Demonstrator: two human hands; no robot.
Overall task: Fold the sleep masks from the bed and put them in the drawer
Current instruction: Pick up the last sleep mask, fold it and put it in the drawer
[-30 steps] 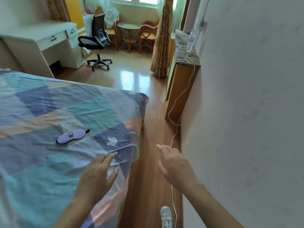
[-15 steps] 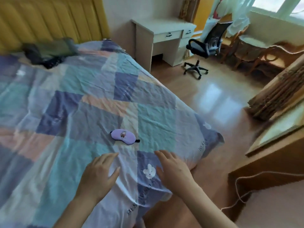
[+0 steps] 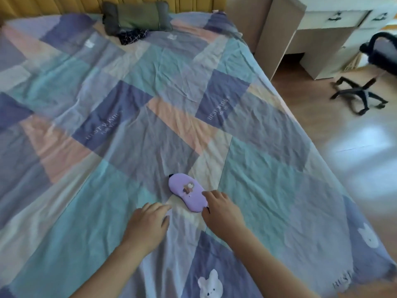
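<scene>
A purple sleep mask with a small bear print lies flat on the patchwork bedspread, near the foot of the bed. My right hand reaches it from the right, fingertips touching the mask's near right end, fingers apart. To the mask's lower left, my left hand hovers palm down over the spread, open and a little short of the mask. A white desk with drawers stands at the top right.
A dark green pillow and a dark patterned cloth lie at the head of the bed by the yellow headboard. A black office chair stands on the wooden floor right of the bed.
My view has swung left from the wall and floor onto the bed. Both hands have moved forward to the mask, and the right hand now touches its end.
</scene>
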